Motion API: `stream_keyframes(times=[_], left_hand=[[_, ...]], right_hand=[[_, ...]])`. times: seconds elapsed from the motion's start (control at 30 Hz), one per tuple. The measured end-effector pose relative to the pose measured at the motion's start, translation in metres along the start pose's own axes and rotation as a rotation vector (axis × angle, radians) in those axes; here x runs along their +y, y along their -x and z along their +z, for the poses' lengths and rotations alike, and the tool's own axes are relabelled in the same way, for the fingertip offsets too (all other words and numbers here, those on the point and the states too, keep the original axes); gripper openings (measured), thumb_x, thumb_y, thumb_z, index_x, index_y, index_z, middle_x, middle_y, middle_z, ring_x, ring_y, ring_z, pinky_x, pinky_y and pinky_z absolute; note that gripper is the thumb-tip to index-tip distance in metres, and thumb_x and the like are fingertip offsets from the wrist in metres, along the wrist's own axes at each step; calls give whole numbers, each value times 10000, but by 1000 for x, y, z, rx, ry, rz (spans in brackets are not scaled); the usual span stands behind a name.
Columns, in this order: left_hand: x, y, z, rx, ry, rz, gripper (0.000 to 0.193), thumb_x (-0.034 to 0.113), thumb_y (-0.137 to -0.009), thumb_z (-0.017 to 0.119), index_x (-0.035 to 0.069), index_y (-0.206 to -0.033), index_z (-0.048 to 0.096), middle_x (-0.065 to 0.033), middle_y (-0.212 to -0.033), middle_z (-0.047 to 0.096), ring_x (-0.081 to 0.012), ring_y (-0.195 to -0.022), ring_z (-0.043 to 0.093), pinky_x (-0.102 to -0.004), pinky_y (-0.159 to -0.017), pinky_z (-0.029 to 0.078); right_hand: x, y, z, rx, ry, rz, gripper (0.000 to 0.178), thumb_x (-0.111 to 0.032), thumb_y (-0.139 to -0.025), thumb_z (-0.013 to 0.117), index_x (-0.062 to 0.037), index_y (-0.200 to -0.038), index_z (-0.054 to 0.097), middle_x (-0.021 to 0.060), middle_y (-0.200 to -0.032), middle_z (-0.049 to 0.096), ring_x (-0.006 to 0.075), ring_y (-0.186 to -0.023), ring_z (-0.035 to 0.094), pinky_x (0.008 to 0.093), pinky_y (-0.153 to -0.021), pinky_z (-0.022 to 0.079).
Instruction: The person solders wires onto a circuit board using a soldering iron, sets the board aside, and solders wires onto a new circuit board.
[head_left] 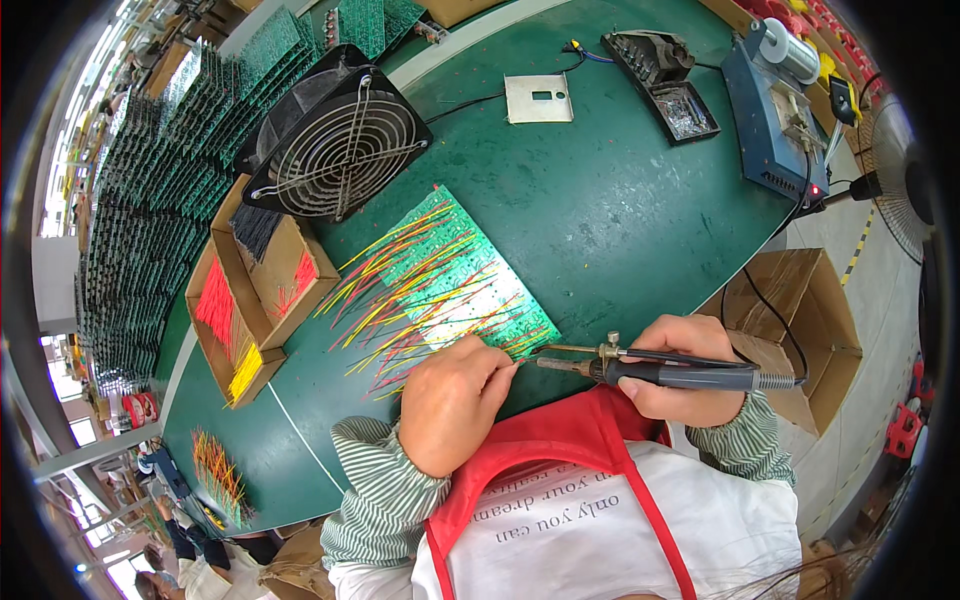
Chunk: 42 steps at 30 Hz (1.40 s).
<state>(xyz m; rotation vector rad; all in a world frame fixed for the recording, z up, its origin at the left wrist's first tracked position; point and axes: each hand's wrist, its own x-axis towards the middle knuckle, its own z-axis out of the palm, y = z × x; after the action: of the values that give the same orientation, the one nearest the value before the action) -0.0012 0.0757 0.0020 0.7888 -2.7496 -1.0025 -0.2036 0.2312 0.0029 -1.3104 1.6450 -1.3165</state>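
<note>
A green circuit board (520, 312) lies at an angle on the table, with many red, yellow and black wires (380, 290) fanning off its left side. At the board's near corner, my left hand (450, 400) is closed in a pinch on a thin wire, mostly hidden by the fingers. My right hand (685, 365) grips a soldering iron (705, 377) with a thin feed tube clamped along its top. The iron's tip points left and reaches the board's near corner, close to my left fingertips.
Left of the board stand a black fan (345, 150) and a divided cardboard box (262, 335) of sorted wires. Stacked circuit boards (150, 220) line the far left. At the far right sits a blue solder feeder (760, 110); an open carton (800, 330) is beside the table.
</note>
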Motion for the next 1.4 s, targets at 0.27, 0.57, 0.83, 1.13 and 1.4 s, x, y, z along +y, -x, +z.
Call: stream_keyframes(times=[0.27, 0.57, 0.83, 1.13, 1.4], left_hand=[[1, -3, -3, -33, 2, -2, 69, 80, -774, 683, 17, -789, 658, -98, -711, 575, -243, -593, 574, -358, -545, 440], [15, -4, -11, 126, -81, 24, 65, 64, -769, 684, 27, -820, 668, -98, -766, 629, -262, -672, 617, -348, -600, 482], [9, -15, 12, 42, 13, 31, 63, 75, -777, 693, 33, -809, 657, -80, -711, 596, -215, -579, 581, -329, -528, 444], [10, -19, 13, 28, -12, 29, 61, 92, -784, 686, 40, -798, 659, -73, -697, 584, -203, -567, 578, -321, -519, 440], [9, -18, 12, 30, -9, 20, 58, 86, -778, 687, 37, -792, 658, -73, -702, 587, -204, -571, 582, -320, -524, 445]], right_hand=[[-2, 0, -4, 29, 5, -8, 164, -85, -698, 730, -4, -760, 601, 42, -573, 595, 113, -480, 570, 246, -459, 435], [-3, 6, -12, 52, 32, 4, 156, -78, -702, 723, -7, -764, 599, 40, -564, 601, 102, -472, 571, 236, -461, 441], [0, 9, -16, 75, 38, 14, 151, -75, -719, 714, -6, -778, 594, 40, -574, 610, 99, -481, 579, 236, -466, 447], [0, 6, -18, 58, 30, 49, 165, -77, -712, 722, 1, -775, 591, 42, -576, 607, 95, -487, 577, 237, -470, 445], [3, 7, -20, 118, -3, 3, 167, -78, -707, 721, -6, -789, 594, 46, -619, 622, 94, -507, 579, 225, -483, 444]])
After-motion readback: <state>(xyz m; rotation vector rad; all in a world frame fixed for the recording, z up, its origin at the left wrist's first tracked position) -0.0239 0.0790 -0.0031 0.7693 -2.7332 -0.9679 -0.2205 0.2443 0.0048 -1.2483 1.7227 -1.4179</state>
